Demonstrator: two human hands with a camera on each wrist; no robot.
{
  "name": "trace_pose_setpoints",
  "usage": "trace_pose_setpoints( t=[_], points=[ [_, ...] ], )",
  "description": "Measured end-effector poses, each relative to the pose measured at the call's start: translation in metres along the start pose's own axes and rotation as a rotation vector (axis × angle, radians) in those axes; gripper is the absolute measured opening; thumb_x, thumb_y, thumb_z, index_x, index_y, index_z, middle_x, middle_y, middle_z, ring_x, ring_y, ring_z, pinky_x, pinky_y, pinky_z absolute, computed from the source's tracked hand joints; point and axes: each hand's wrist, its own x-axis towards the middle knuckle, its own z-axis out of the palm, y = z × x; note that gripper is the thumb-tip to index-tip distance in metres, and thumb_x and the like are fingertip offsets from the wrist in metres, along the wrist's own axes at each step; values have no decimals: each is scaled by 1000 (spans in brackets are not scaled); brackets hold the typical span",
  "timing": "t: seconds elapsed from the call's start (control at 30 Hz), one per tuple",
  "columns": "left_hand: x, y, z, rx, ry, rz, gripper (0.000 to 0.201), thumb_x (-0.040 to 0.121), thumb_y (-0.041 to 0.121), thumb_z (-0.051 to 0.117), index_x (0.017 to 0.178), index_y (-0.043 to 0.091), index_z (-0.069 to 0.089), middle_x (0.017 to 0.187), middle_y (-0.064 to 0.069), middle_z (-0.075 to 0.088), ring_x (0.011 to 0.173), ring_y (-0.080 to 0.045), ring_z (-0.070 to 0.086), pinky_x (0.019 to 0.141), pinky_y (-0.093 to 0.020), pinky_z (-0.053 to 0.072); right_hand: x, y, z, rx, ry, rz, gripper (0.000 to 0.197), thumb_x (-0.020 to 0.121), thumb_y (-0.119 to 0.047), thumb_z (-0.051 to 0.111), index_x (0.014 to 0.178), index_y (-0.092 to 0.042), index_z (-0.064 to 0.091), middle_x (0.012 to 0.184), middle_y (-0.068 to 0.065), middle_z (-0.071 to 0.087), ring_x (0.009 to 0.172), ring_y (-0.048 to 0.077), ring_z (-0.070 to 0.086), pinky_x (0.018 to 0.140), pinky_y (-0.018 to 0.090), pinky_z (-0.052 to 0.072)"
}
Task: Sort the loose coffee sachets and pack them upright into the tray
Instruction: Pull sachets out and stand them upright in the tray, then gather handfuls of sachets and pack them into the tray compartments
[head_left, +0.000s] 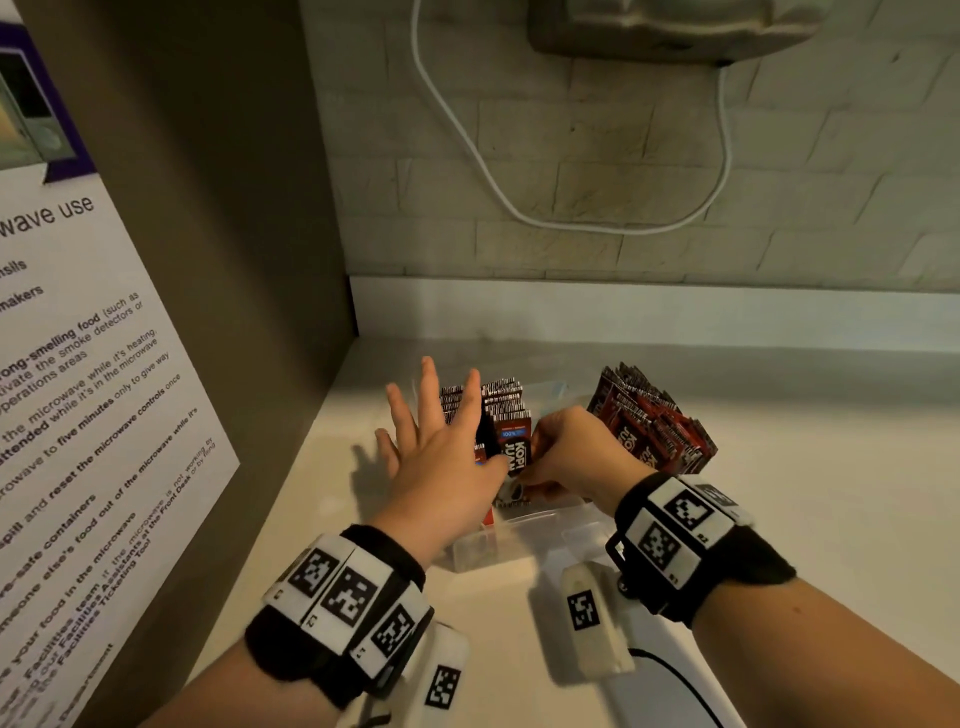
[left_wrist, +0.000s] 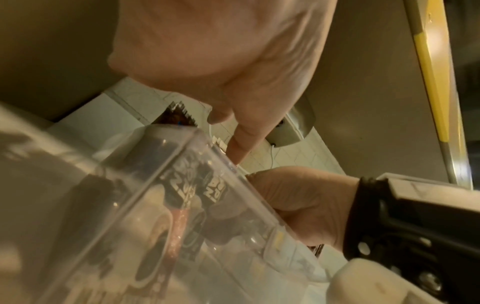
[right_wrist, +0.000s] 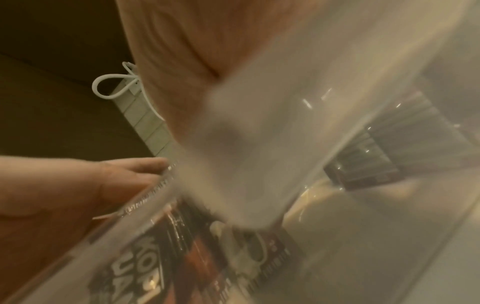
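Clear plastic tray (head_left: 524, 540) sits on the white counter (head_left: 779, 519), and my left hand (head_left: 441, 462) lies spread flat against the upright Kopi Juan sachets (head_left: 498, 410) inside it. My right hand (head_left: 576, 457) seems to pinch one sachet (head_left: 514, 457) at the row's front, though blur hides the grip. Loose red sachets (head_left: 654, 426) lean stacked just right of the tray.

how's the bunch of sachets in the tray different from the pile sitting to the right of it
The sachets in the tray stand upright in tight rows inside the clear tray; the loose pile sits outside it on the counter, fanned and leaning. The left hand and right hand both work at the tray sachets; neither touches the pile. The pile looks redder, while the tray's front sachet shows dark with a blue band. Both carry similar white lettering.
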Motion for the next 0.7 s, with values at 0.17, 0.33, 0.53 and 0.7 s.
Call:
trace_pose_setpoints(
  t=[0.17, 0.33, 0.53, 0.7],
  points=[
    [7, 4, 0, 114, 7, 0, 80, 96, 38, 51, 153, 38, -6, 153, 7, -38, 138, -30, -40, 113, -55, -16, 2, 2, 1, -24, 20, -5, 21, 72, 7, 74, 71, -7, 59, 73, 11, 66, 67, 27, 70, 65, 39, 61],
    [12, 5, 2, 154, 11, 1, 79, 96, 38, 50, 153, 36, -5, 155, 5, -35, 139, -32, -38, 113, -57, -14, 3, 4, 1, -20, 34, -21, 26, 72, 6, 75, 66, -10, 55, 67, 10, 64, 67, 29, 69, 66, 42, 61],
    [13, 4, 2, 153, 25, -7, 83, 94, 40, 54, 153, 36, -4, 156, 5, -32, 139, -33, -37, 113, -58, -13, 3, 6, 1, -66, 55, -58, 26, 70, 5, 76, 67, -10, 55, 66, 8, 63, 63, 26, 68, 65, 40, 61],
    [7, 12, -7, 65, 71, 27, 86, 90, 43, 58, 154, 34, 1, 159, 7, -23, 142, -28, -33, 114, -54, -13, -9, 2, -7, -171, 185, -169, 25, 70, -13, 79, 84, -13, 59, 81, 4, 64, 71, 19, 63, 67, 32, 57]
  ],
)
